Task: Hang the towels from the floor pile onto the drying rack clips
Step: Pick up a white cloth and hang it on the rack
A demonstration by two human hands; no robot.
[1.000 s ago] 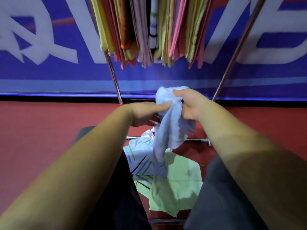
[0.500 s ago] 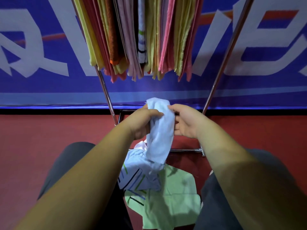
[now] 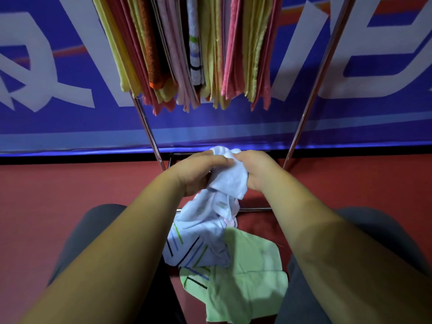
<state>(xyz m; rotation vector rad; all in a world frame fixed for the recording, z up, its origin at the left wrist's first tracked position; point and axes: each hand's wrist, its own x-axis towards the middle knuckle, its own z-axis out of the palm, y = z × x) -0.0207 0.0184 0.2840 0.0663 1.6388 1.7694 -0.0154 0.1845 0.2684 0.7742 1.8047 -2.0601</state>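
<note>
Gripping a bunched white towel point(image 3: 230, 181) from both sides, my left hand point(image 3: 198, 174) and right hand point(image 3: 259, 169) sit close together, fingers curled into the cloth, just above the drying rack point(image 3: 254, 209) crossbar. Beneath them on the red floor point(image 3: 70, 195) lies the pile: a striped towel point(image 3: 198, 239) overlapping a green towel point(image 3: 247, 277). Overhead, yellow, pink and orange hung towels point(image 3: 187, 54) crowd the rack, with a blue banner point(image 3: 70, 127) behind
</note>
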